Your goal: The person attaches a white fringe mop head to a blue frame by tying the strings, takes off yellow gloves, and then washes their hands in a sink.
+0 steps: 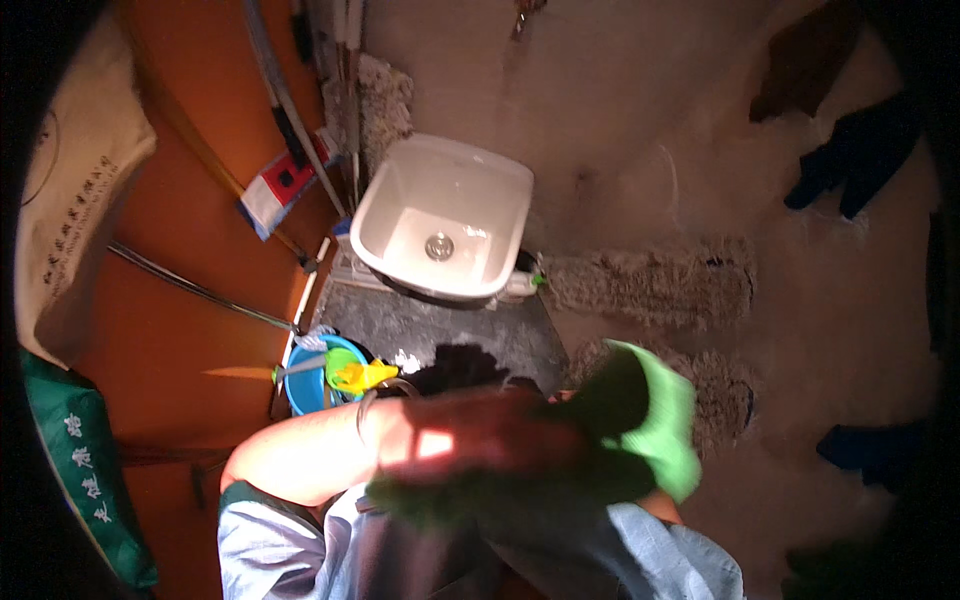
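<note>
My left hand [480, 435] reaches across the front of my body, dark and blurred, with a bangle [364, 418] at its wrist. It meets a bright green cloth [665, 425], which bunches up on the right; a darker green part hangs under the hand. The left fingers seem to grip this cloth, but their outline is smeared. Only a bit of my right forearm [662, 507] shows below the cloth. My right hand is hidden behind or within the green fabric.
Ahead stands a white sink [445, 190]. A blue bucket [305, 385] with green and yellow things is left of my arm. Mop pads [650, 285] lie on the right, near dark blue gloves [855, 155]. Poles and a red-white mop head [285, 185] lean against the orange wall.
</note>
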{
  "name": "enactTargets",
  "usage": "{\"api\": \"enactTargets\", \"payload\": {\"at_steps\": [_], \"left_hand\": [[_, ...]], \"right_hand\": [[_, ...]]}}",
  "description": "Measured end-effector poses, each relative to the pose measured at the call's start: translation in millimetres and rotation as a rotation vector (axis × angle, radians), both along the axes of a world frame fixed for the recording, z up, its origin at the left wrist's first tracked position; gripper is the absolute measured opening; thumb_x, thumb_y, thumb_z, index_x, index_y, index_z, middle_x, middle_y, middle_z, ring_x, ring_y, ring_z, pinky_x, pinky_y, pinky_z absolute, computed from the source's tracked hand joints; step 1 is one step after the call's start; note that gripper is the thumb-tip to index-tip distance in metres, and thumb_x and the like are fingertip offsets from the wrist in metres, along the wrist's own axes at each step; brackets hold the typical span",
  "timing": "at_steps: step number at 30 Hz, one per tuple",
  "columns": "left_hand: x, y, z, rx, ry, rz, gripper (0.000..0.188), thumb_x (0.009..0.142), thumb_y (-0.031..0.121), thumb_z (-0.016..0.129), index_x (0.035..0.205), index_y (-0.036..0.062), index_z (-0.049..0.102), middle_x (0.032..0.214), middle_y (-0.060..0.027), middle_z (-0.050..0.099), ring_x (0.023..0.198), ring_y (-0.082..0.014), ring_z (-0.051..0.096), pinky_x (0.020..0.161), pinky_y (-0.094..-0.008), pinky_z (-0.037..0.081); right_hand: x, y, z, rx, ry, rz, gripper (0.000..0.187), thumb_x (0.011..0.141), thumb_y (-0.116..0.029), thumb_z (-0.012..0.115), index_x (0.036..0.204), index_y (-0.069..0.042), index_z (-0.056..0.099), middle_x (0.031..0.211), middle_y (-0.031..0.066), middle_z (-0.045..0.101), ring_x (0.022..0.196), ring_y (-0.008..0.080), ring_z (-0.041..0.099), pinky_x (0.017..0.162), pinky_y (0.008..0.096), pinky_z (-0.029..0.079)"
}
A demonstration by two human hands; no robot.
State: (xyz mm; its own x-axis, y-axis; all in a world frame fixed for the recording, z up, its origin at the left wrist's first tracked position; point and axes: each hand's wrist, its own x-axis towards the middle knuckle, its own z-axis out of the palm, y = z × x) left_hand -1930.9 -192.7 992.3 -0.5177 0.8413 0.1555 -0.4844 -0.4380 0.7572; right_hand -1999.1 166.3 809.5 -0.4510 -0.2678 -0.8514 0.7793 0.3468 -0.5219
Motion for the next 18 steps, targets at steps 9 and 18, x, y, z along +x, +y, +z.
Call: {"api": "enactTargets", "payload": {"at_steps": [9,18], "left_hand": [[-31.6,36.0,69.2,0.027,-0.055,-0.401,0.06,0.08,0.024,0.064,0.13,-0.0017,0.044,0.121,-0.0206,0.056,0.109,-0.0288,0.058,0.088,-0.0378,0.048],[-25.8,64.6,103.5,-0.01,0.178,-0.38,0.051,0.082,0.021,0.063,0.125,-0.0009,0.046,0.118,-0.021,0.056,0.106,-0.0308,0.059,0.087,-0.0374,0.049]], "right_hand": [[26.2,30.2,13.5,0.113,0.108,-0.165,0.04,0.096,-0.03,0.055,0.126,-0.004,0.053,0.125,0.0099,0.059,0.106,0.0235,0.062,0.089,0.0331,0.049],[22.4,40.8,-7.4,-0.069,0.123,-0.285,0.05,0.091,-0.031,0.064,0.132,-0.006,0.049,0.117,0.0072,0.062,0.097,0.0185,0.064,0.077,0.0317,0.055]]}}
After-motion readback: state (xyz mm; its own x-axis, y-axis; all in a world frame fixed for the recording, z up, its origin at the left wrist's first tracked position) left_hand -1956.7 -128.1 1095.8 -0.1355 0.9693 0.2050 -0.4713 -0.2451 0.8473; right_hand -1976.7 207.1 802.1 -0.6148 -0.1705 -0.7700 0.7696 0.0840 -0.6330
